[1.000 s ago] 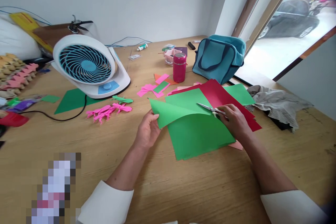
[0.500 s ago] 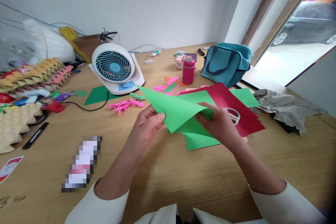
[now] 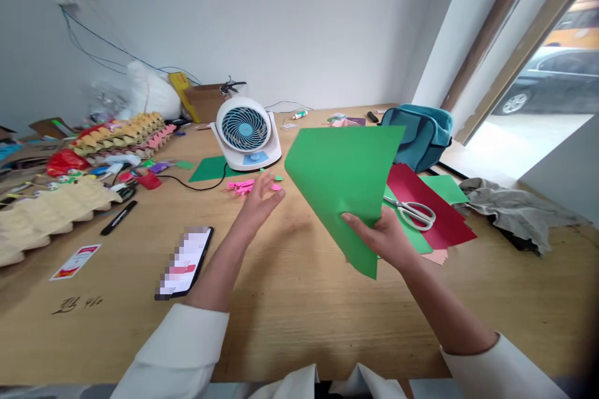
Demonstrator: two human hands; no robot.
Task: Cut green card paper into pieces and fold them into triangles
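Note:
A sheet of green paper (image 3: 344,174) is held up above the table, curved along its left side. My right hand (image 3: 386,238) grips its lower right part, thumb on the near face and the other fingers hidden behind it. To the left, my left hand (image 3: 256,204) is raised with fingers apart, touching nothing. Right of the held sheet, white-handled scissors (image 3: 416,214) lie on a pile of red paper (image 3: 433,212) and green sheets (image 3: 407,224). Pink paper cut-outs (image 3: 241,187) lie beyond my left hand.
A white fan (image 3: 246,131) stands at the back, its black cord running left. A phone (image 3: 187,262), a black marker (image 3: 118,218) and egg trays (image 3: 51,212) are on the left. At the right are a teal bag (image 3: 418,137) and a grey cloth (image 3: 519,206).
My left hand has let go of the green sheet and moved away from it. The sheet has unfolded upward in my right hand, uncovering the scissors. The view has shifted left.

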